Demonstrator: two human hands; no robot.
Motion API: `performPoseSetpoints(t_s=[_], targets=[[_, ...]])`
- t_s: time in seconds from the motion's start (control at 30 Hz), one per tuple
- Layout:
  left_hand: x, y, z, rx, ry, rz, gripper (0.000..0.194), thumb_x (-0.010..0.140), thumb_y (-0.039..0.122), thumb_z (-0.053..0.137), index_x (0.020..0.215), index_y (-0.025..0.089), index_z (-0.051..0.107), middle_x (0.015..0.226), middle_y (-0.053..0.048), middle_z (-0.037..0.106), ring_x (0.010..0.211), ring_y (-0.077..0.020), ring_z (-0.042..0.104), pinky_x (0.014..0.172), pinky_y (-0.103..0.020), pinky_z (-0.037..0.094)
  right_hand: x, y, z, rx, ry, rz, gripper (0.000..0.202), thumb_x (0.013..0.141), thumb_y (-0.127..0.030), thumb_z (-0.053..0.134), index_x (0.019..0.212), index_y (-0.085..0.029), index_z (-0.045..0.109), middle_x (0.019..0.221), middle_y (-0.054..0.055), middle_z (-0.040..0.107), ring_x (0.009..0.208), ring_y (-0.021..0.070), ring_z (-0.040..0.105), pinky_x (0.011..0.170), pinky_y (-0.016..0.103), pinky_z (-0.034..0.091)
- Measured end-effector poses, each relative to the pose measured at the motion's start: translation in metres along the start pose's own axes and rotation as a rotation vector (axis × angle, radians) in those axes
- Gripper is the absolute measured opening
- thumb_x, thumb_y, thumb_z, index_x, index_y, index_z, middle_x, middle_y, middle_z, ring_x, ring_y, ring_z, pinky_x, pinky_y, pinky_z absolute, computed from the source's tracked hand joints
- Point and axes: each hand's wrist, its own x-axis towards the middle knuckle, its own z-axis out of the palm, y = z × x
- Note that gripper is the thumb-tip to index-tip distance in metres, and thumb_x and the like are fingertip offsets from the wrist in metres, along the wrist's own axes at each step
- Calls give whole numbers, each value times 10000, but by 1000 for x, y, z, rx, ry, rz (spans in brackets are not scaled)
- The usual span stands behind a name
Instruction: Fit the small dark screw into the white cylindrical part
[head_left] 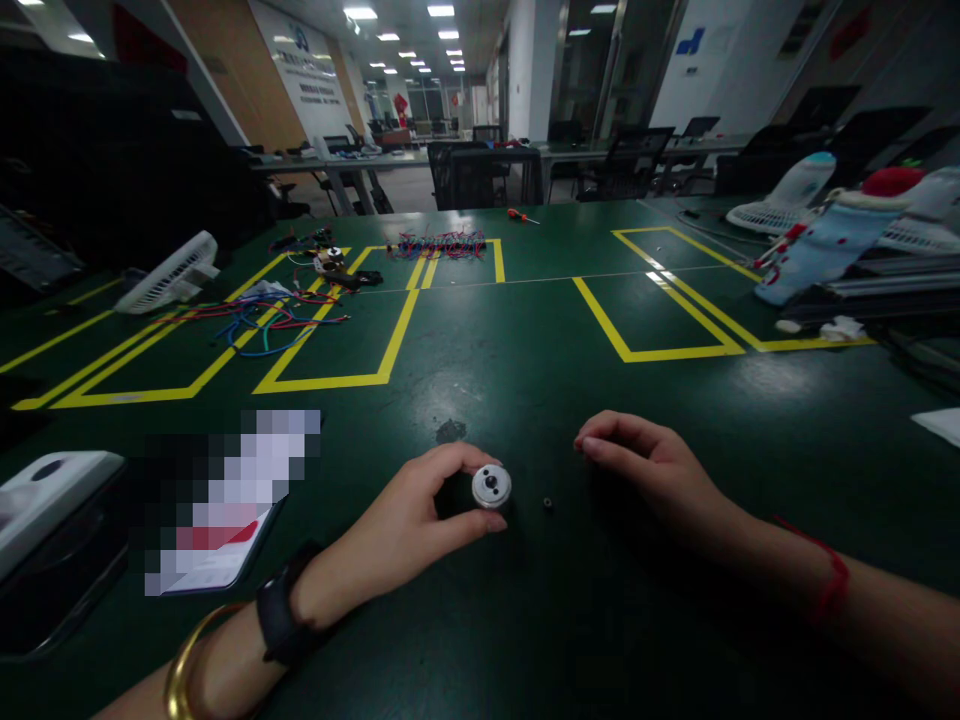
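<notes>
Bangle [178, 680] nearest, our left hand [401, 522] grips the cylinder [491, 500], with the ring [547, 507] at its three o'clock and at seven from our right hand [664, 468], fingertips narrow, contents unclear.

left grip [409, 515]: around metal cylinder [492, 487] | right grip [660, 465]: fingers curled | between them: dark ring [547, 504], green table [510, 340]

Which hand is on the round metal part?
The left hand, black band at its wrist; it grips the metal part, while the right hand is clear of it.
</notes>
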Motion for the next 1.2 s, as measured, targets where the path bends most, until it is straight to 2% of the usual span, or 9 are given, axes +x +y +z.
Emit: performPoseSetpoints(t_s=[0.1,0.23,0.37,0.47,0.57,0.67,0.8,0.93,1.2], targets=[[-1,0,1,0,3,-4,295,823,249,736,1076,239,585,1069,-4,642,986,-200,599,865,-325,453,4,8,-3,193,98,75,163,828,-355,690,888,-207,656,830,2,626,770,134,566,701,274,438],[-2,0,1,3,1,-5,292,821,255,740,1069,235,587,1069,-3,642,987,-197,597,871,-319,449,4,8,-2,171,82,92,172,828,-367,691,889,-210,655,820,-4,618,748,126,552,666,260,426],[-1,0,1,-3,2,4,279,830,255,732,1067,234,586,1063,-2,640,984,-194,596,865,-312,449,1,0,1,-88,-41,-11,137,875,-348,628,907,-218,657,878,9,598,763,137,559,672,276,454],[-1,0,2,3,12,9,273,830,249,731,1062,236,589,1057,1,638,981,-192,594,861,-309,446,-1,-2,5,-419,-211,-192,185,805,-304,706,970,-223,688,1050,49,568,915,186,566,792,337,477],[0,1,2,3,17,14,257,824,247,736,1041,234,599,1038,5,642,966,-188,596,849,-302,447,-2,-3,12,-618,-278,-319,158,798,-257,711,953,-227,715,1078,64,548,1010,217,541,875,378,458],[-1,1,3,-3,23,23,250,824,239,732,1039,227,605,1028,-2,645,949,-192,598,839,-306,451,0,-8,20,-565,-245,-350,112,847,-223,656,947,-217,705,1042,56,546,950,186,560,832,341,481],[-1,1,3,8,29,27,229,827,240,723,1027,217,613,996,-9,649,917,-201,598,808,-312,455,6,-25,34,-442,-174,-421,114,842,-228,675,954,-221,695,1010,35,543,912,158,570,796,291,491],[-1,1,3,23,40,13,277,823,275,729,1068,224,610,1015,-7,647,923,-206,597,799,-313,456,13,-39,47,-442,-180,-505,94,844,-240,676,934,-230,701,1022,31,550,917,156,579,819,294,486],[-1,1,2,44,28,11,253,824,273,728,1038,217,605,987,-6,637,898,-201,590,782,-303,451,14,-39,49,-502,-206,-504,102,846,-270,674,926,-216,707,1019,38,568,897,157,593,798,292,478]])
